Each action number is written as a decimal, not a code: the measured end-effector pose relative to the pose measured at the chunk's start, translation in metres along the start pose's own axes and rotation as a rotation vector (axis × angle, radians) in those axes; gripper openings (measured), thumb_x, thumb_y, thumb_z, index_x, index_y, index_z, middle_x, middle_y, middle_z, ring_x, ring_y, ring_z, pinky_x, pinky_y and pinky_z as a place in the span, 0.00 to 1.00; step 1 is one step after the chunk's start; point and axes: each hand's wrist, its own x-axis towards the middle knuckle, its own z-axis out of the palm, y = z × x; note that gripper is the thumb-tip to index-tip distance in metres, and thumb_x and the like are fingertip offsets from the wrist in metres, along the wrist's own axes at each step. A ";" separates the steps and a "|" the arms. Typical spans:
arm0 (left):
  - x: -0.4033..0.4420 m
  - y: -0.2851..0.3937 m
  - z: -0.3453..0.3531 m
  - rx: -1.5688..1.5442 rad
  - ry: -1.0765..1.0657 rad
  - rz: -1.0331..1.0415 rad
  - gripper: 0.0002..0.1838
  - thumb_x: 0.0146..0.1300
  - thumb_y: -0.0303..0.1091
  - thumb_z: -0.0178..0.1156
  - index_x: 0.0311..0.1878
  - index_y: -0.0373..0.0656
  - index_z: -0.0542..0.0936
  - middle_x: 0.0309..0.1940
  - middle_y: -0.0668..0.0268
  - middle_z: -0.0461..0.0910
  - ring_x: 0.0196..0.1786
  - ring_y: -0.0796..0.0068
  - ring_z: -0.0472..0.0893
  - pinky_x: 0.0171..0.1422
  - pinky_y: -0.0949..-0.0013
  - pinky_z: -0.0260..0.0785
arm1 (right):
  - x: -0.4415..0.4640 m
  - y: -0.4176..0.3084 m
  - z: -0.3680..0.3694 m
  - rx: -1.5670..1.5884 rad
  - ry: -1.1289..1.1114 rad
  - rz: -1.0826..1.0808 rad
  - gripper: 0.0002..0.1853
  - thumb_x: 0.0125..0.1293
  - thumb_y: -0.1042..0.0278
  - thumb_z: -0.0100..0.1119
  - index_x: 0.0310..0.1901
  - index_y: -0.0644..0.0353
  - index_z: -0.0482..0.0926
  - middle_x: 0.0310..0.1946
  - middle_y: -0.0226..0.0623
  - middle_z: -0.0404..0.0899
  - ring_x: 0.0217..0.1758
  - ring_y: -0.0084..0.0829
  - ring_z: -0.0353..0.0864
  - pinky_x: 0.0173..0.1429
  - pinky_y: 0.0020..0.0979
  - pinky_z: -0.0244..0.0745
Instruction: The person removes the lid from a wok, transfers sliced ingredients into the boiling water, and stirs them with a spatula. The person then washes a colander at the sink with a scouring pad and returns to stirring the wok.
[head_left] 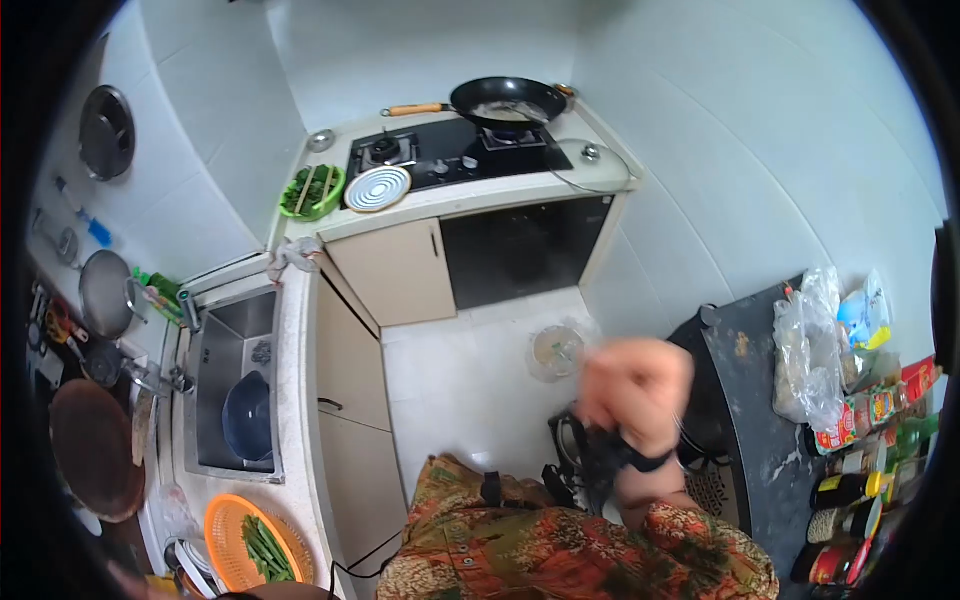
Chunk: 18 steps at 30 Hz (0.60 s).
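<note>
My right hand [637,388], smeared by motion, is raised over the floor with its fingers curled into a fist; what it holds, if anything, is hidden. A dark band circles its wrist. My left hand [130,582] shows only as a blurred patch at the lower left edge, its fingers not readable. Near it are an orange basket [222,530] with cut green vegetables [262,550] and several white utensils or dishes [195,565]. On the floor beyond my right hand is a clear round container or bag [556,352].
A black wok [508,102] sits on the gas stove [435,150], beside a glass lid [592,165]. Greens fill a green basket [325,205]. The sink [230,330] holds a dark blue bowl [247,415]. Bottles and bags crowd the dark right-hand table [750,400].
</note>
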 end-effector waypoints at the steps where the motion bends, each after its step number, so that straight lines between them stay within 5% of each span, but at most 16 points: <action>1: -0.028 0.010 -0.016 -0.651 -0.055 -0.724 0.29 0.70 0.52 0.44 0.71 0.52 0.63 0.73 0.58 0.58 0.75 0.63 0.55 0.74 0.32 0.39 | 0.016 0.021 0.003 0.093 -0.034 0.228 0.16 0.67 0.76 0.55 0.56 0.60 0.79 0.27 0.30 0.80 0.26 0.15 0.75 0.28 0.19 0.67; 3: -0.085 0.020 0.012 -0.403 -0.391 -0.919 0.22 0.66 0.27 0.55 0.62 0.33 0.71 0.53 0.54 0.78 0.54 0.68 0.78 0.58 0.69 0.70 | 0.031 0.075 0.007 0.029 -0.076 0.382 0.14 0.69 0.71 0.55 0.55 0.60 0.80 0.30 0.27 0.79 0.29 0.13 0.73 0.31 0.19 0.68; 4: -0.106 0.022 0.026 -0.458 -0.381 -1.336 0.30 0.66 0.40 0.57 0.67 0.32 0.64 0.58 0.53 0.73 0.63 0.62 0.72 0.69 0.58 0.63 | 0.032 0.099 0.006 0.028 -0.080 0.393 0.14 0.69 0.71 0.55 0.55 0.60 0.80 0.30 0.27 0.79 0.29 0.13 0.73 0.31 0.19 0.68; 7: -0.179 0.026 0.061 -0.538 -0.807 -1.535 0.19 0.66 0.25 0.57 0.60 0.36 0.74 0.48 0.59 0.81 0.49 0.73 0.80 0.56 0.72 0.72 | 0.037 0.152 0.009 -0.062 -0.163 0.528 0.13 0.71 0.68 0.54 0.54 0.54 0.81 0.30 0.26 0.81 0.29 0.13 0.72 0.33 0.18 0.69; 8: -0.192 0.033 0.077 -0.603 -0.818 -1.651 0.17 0.64 0.22 0.60 0.56 0.34 0.75 0.45 0.59 0.82 0.49 0.73 0.81 0.59 0.71 0.71 | 0.044 0.162 0.008 -0.063 -0.160 0.531 0.13 0.71 0.68 0.54 0.54 0.54 0.81 0.30 0.26 0.81 0.29 0.13 0.72 0.33 0.18 0.69; 13: -0.274 0.027 0.139 -0.845 -0.949 -1.844 0.15 0.65 0.23 0.60 0.55 0.35 0.76 0.45 0.60 0.83 0.48 0.76 0.80 0.58 0.73 0.71 | 0.087 0.214 -0.001 -0.204 -0.209 0.646 0.13 0.71 0.69 0.53 0.53 0.60 0.80 0.31 0.27 0.80 0.31 0.15 0.73 0.36 0.21 0.71; 18: -0.341 0.007 0.204 -0.960 -1.124 -1.821 0.14 0.66 0.23 0.59 0.54 0.36 0.77 0.45 0.62 0.82 0.50 0.77 0.80 0.55 0.75 0.69 | 0.145 0.263 -0.015 -0.254 -0.214 0.632 0.13 0.69 0.68 0.56 0.53 0.58 0.81 0.33 0.29 0.81 0.32 0.16 0.73 0.37 0.21 0.71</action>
